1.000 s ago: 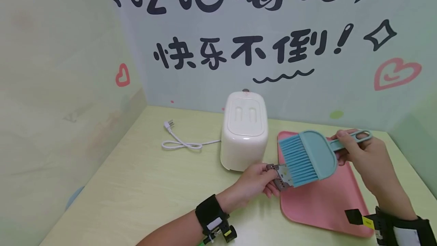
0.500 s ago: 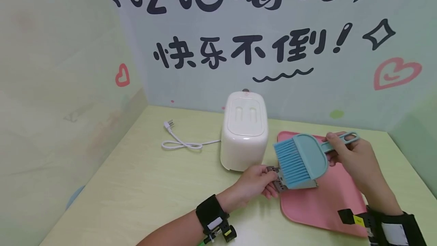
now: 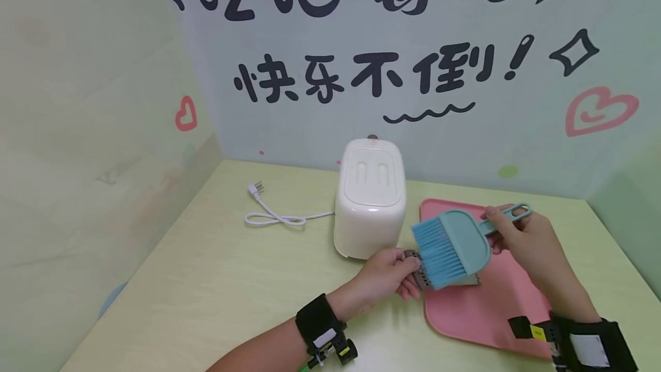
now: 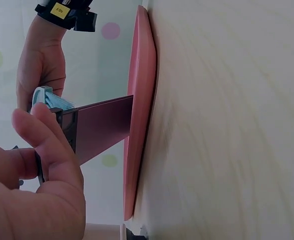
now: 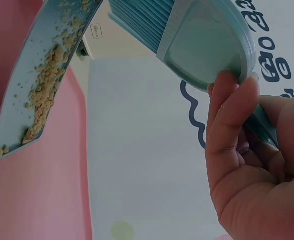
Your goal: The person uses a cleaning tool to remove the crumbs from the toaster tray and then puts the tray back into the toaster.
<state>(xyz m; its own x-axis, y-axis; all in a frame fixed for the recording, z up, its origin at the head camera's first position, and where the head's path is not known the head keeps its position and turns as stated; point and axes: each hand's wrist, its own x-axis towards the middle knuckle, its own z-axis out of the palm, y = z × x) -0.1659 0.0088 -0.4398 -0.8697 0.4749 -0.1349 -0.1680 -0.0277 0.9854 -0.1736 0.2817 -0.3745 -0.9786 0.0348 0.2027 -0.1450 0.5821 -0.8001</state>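
Note:
My left hand (image 3: 388,273) pinches the grey end of a flat metal crumb tray (image 3: 422,278), held tilted above the pink tray (image 3: 482,317). Brown crumbs (image 5: 47,82) lie along the crumb tray's surface in the right wrist view. Its underside faces the left wrist camera. My right hand (image 3: 527,243) grips the handle of a light-blue brush (image 3: 467,241). In the head view the bristles (image 3: 436,252) overlap the crumb tray near my left fingers and hide much of it. Whether they touch it I cannot tell.
A white toaster (image 3: 369,205) stands behind my left hand, near the back wall. Its white cord (image 3: 279,219) lies looped on the table (image 3: 248,280) to the left, ending in a plug (image 3: 255,189).
My right hand has brought the brush left and slightly down along the crumb tray toward my left hand. The crumb tray's far corner now shows below the brush. My left hand stays nearly still.

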